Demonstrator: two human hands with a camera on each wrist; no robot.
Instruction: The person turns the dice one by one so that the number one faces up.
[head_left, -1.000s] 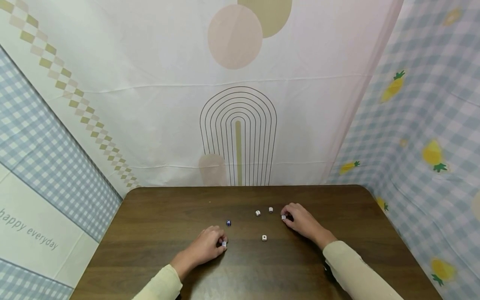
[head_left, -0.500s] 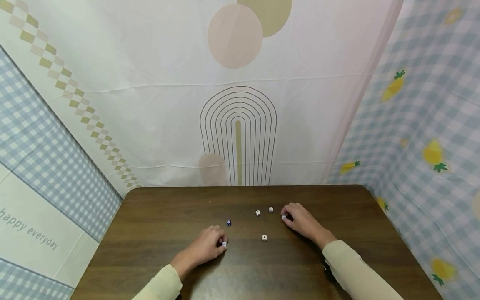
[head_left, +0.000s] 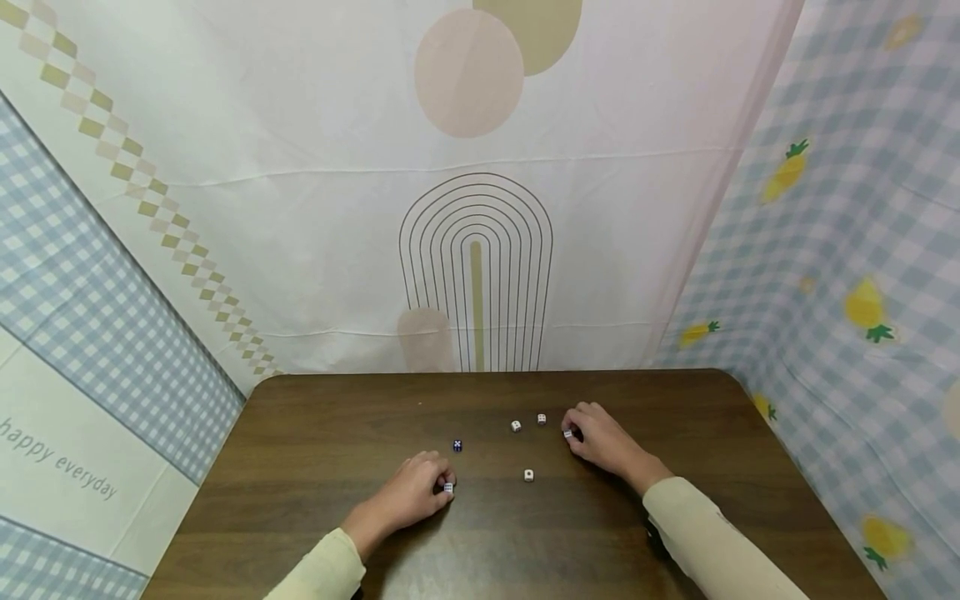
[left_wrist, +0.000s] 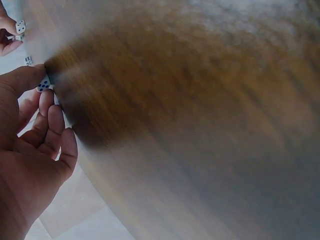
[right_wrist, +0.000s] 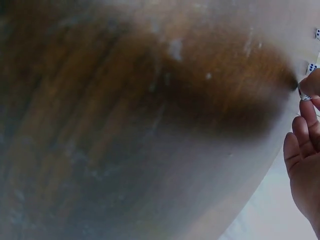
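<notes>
In the head view my left hand [head_left: 411, 490] pinches a white die [head_left: 448, 488] between thumb and fingers, low over the tabletop. The left wrist view shows dark pips on that die [left_wrist: 44, 85], partly covered by the thumb. On the right, my right hand [head_left: 606, 440] pinches another white die [head_left: 567, 434], mostly covered by the fingers in the right wrist view. A dark blue die [head_left: 457, 446] lies just beyond the left hand. Two white dice [head_left: 516, 426] lie left of the right hand, and one single-pip white die [head_left: 528, 476] sits nearer, between the hands.
The brown wooden table [head_left: 480, 550] has rounded far corners. A white patterned cloth [head_left: 315, 250] hangs behind it, a checked pineapple cloth [head_left: 825, 250] at the right, and a blue checked cloth [head_left: 90, 267] at the left.
My right hand has shifted very slightly away from me, and its die looks a little more tilted. The left hand and the loose dice keep their places.
</notes>
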